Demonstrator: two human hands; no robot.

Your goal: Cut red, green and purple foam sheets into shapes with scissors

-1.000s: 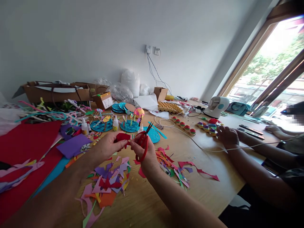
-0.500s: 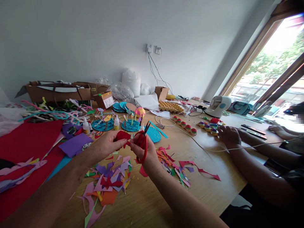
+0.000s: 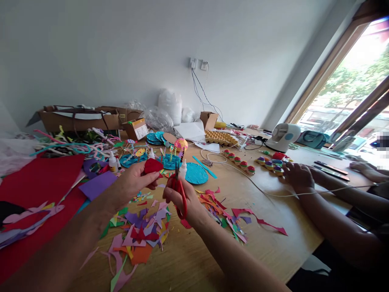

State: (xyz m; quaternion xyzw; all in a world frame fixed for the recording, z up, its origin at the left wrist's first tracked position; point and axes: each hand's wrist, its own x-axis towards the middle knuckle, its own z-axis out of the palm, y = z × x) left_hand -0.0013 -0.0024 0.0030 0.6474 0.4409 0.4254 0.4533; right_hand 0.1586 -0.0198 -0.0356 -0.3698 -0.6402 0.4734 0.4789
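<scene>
Left hand (image 3: 142,178) pinching red piece (image 3: 152,166), right hand (image 3: 180,197) gripping scissors (image 3: 181,205)

From where I sit, I see a left hand (image 3: 136,179) and a right hand (image 3: 189,202), both ungloved. The left forearm (image 3: 89,227) is bare from the hand to where my view cuts it off at the lower left, and the right forearm (image 3: 229,247) is bare down to the bottom edge. Each tapers toward its hand and looks broader to me nearer the camera.
</scene>
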